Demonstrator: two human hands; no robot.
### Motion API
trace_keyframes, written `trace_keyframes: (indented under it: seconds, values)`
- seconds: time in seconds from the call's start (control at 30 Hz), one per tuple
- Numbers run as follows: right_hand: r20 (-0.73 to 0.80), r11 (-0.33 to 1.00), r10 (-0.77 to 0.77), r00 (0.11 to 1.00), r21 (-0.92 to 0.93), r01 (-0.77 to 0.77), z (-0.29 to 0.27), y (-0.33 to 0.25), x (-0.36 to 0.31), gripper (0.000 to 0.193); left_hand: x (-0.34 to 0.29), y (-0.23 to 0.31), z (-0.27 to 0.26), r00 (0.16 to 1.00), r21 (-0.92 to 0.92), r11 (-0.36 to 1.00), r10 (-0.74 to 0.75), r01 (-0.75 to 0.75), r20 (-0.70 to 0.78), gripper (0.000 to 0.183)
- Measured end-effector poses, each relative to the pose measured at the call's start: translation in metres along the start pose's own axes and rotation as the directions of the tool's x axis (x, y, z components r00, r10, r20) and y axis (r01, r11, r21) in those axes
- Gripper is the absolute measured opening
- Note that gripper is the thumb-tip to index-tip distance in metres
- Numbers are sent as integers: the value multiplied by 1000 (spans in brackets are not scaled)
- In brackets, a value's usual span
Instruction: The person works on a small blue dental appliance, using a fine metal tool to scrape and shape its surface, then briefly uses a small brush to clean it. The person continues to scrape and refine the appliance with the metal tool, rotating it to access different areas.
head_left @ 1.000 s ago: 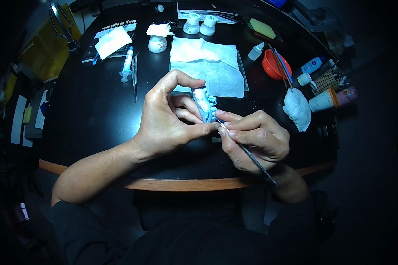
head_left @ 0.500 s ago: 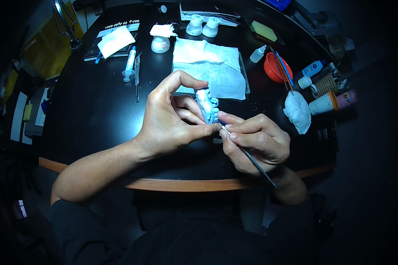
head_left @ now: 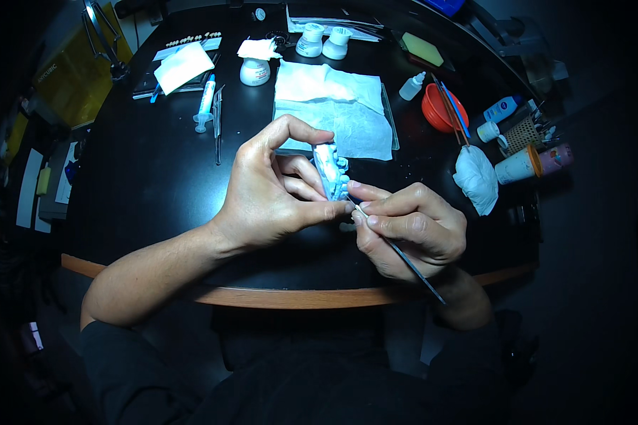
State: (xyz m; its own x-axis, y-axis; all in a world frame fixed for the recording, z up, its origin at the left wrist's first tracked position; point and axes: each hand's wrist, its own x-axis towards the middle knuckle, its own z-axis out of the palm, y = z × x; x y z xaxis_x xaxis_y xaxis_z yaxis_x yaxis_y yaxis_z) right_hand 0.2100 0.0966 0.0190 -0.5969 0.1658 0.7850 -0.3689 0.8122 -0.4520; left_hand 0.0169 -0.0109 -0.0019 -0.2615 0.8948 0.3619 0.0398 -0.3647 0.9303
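Above the dark table, my left hand [head_left: 261, 188] is closed on a pale blue-white dental model [head_left: 327, 170], gripping its ends between thumb and fingers. A row of tooth shapes on the model faces right. My right hand [head_left: 420, 227] pinches a thin, dark-handled tool [head_left: 420, 275] like a pen. The tool's handle slopes down to the right, below the hand. Its fine tip lies beside the model's lower end, close to my left thumb; whether it touches cannot be made out. My right index fingertip is right against the model's lower teeth.
Beyond my hands lies a white cloth [head_left: 361, 134] on a flat slab. White jars [head_left: 255, 73], a syringe [head_left: 205, 105] and tweezers [head_left: 218, 131] are at the back left. At right stand a red bowl [head_left: 436, 117] with brushes, crumpled tissue [head_left: 476, 180] and a cup [head_left: 515, 168].
Both hands keep almost the same pose. The tool's tip has shifted very slightly near the model's lower end, and the whole view has drifted a little.
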Motion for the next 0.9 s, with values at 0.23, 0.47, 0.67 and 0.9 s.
trace_keyframes:
  seconds: [0.23,0.47,0.67,0.9]
  values:
    - [-10,1000,-10,1000,27,10,-1,2,1,15,2,2,-2,996,-53,996,-68,70,51,58]
    - [-36,999,-25,999,38,27,1,3,0,16,2,5,-2,994,-71,992,-99,102,45,61]
    - [-11,1000,-22,1000,7,22,1,2,0,15,0,2,-2,998,-43,998,-52,54,35,56]
    - [-15,1000,2,1000,5,-2,2,0,-1,15,0,3,-2,994,-71,992,-107,108,14,64]
